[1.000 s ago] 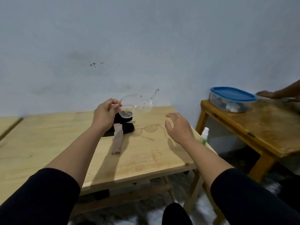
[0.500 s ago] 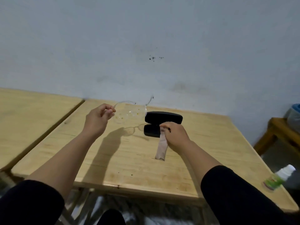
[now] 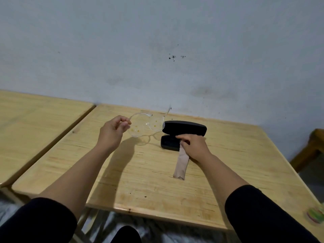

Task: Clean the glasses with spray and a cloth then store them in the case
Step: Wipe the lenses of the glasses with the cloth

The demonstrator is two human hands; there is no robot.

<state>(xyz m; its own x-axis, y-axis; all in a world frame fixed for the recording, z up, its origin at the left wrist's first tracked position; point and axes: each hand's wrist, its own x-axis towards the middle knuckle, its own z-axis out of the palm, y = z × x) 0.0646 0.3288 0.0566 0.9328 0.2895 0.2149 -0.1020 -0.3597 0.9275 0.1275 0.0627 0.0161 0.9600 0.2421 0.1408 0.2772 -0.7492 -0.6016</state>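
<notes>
My left hand [image 3: 112,132] pinches one temple arm of the clear-framed glasses [image 3: 147,127] and holds them above the wooden table [image 3: 140,181]; yellow specks dot both lenses. A black glasses case [image 3: 184,130] lies open just right of them, lid raised. My right hand [image 3: 194,146] rests at the case's front edge, fingers closed on the upper end of a folded beige cloth [image 3: 181,165], whose lower end lies on the table. The spray bottle [image 3: 315,214] shows only as a blurred green-and-white shape at the right edge.
A second wooden table [image 3: 35,127] adjoins on the left with a narrow gap between. A grey wall runs close behind both. A darker wooden table corner [image 3: 313,142] stands at the far right. My black sleeves fill the lower corners.
The view swung left, taking the blue-lidded container out of sight. My right hand came down from the air onto the cloth at the case. My left hand kept the glasses raised.
</notes>
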